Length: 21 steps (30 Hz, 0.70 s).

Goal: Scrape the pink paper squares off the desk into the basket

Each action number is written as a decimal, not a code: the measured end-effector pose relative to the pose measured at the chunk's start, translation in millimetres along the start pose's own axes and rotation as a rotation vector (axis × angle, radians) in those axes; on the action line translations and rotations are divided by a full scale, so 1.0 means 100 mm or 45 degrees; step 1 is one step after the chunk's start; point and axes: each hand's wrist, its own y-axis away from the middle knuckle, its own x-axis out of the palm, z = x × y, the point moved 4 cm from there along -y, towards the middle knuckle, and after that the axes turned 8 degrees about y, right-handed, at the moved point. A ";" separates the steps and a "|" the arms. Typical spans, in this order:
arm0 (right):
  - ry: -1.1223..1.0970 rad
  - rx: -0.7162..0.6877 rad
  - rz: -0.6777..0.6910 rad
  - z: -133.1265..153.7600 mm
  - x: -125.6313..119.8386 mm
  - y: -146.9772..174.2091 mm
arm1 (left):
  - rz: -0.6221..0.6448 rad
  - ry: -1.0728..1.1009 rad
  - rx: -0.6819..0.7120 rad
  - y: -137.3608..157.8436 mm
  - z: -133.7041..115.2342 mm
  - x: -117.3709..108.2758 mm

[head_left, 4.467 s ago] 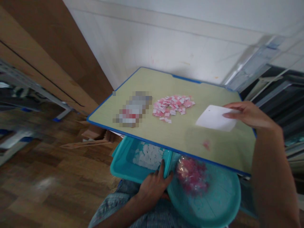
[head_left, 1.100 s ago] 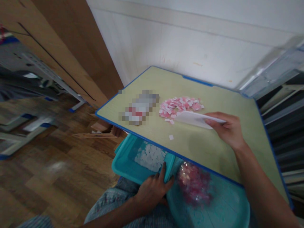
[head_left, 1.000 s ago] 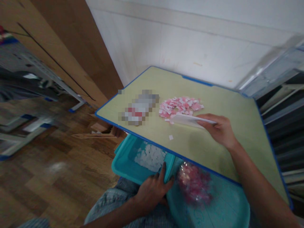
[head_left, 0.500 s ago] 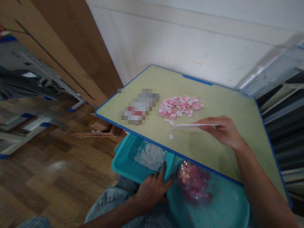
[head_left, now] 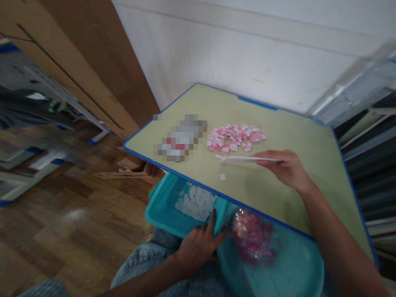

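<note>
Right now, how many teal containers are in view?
2. A teal tray holding white pieces, below the desk's near edge, with the left hand on its rim; a teal basin to its right. Both are partly hidden by the desk.

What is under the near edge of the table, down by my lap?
A teal tray of white paper pieces, gripped by the left hand, beside a teal basin with a bag of pink pieces. The table covers their far parts.
</note>
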 end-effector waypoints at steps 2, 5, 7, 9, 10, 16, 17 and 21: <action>0.009 0.013 0.020 0.00 -0.05 0.02 | 0.004 -0.005 -0.007 0.00 0.00 0.00; 0.020 0.035 0.051 -0.01 -0.13 0.04 | 0.008 -0.005 -0.005 0.00 0.00 0.01; 0.033 0.052 0.082 -0.01 -0.17 0.06 | 0.007 -0.005 -0.004 0.00 0.00 0.00; 0.043 0.079 0.113 -0.03 -0.20 0.09 | 0.004 -0.006 -0.006 0.00 0.00 0.00; 0.043 0.096 0.129 -0.04 -0.22 0.10 | 0.001 -0.006 -0.007 0.01 -0.01 0.00; -0.058 0.162 0.268 -0.06 -0.37 0.20 | -0.015 -0.011 -0.014 0.01 -0.02 -0.03; -0.071 0.165 0.282 -0.06 -0.40 0.22 | -0.018 -0.010 -0.013 0.01 -0.02 -0.04; -0.054 0.200 0.226 -0.05 -0.53 0.28 | -0.028 -0.005 -0.003 0.01 -0.01 -0.04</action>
